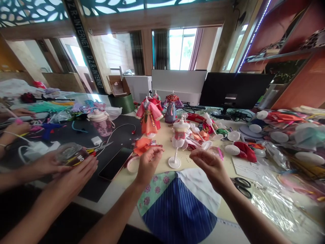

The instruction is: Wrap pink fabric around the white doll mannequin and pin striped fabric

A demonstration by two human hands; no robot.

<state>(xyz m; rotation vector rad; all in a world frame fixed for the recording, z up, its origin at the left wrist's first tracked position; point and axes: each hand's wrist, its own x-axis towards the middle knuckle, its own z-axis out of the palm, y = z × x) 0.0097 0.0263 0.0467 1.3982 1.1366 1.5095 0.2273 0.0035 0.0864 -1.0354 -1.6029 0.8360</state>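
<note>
A small white doll mannequin (pixel 174 151) stands upright on a round base in front of me, with a pink and cream garment piece around its torso. To its left, my left hand (pixel 149 162) is closed in a pinch; something tiny and dark shows at the fingertips, too small to name. My right hand (pixel 208 165), on the other side of the stand, is also pinched, and what it holds cannot be made out. Both hands are apart from the mannequin. Below them lies a round patchwork cloth (pixel 177 206) in navy stripes, green floral and white.
Dressed doll mannequins (pixel 148 117) stand behind. At left, another person's hands (pixel 73 169) hold a clear jar (pixel 69 154) near a phone (pixel 116 163) and scissors (pixel 103 146). Black-handled scissors (pixel 242 186), plastic bags (pixel 274 206) and piled fabric lie at right. Monitors (pixel 233 91) stand at the back.
</note>
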